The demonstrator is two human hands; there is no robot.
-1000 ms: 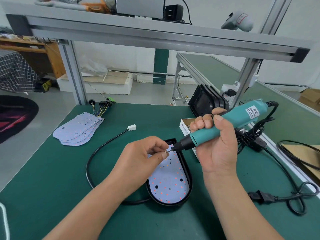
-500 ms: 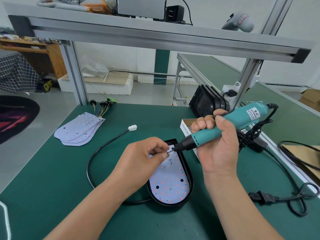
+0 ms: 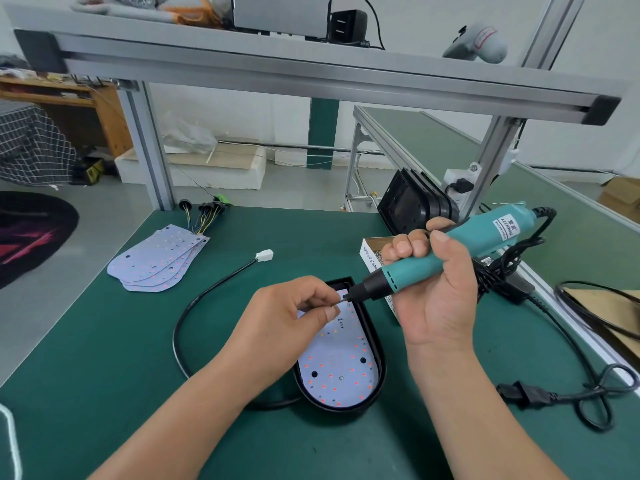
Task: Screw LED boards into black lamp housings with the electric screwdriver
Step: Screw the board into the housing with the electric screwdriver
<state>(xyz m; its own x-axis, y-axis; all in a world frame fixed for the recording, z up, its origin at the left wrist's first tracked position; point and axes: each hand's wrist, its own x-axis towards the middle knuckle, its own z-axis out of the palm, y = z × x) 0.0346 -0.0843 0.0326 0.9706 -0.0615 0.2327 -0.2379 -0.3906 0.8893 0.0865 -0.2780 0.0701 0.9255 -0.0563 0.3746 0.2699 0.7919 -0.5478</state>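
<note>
The right hand (image 3: 433, 299) wraps round the screwdriver (image 3: 450, 251), which tilts with its bit pointing down-left. The left hand (image 3: 287, 313) pinches something tiny at the bit tip, probably a screw (image 3: 341, 298). Just beneath, the board (image 3: 341, 368) lies inside the housing (image 3: 381, 370) on the table (image 3: 104, 358).
</note>
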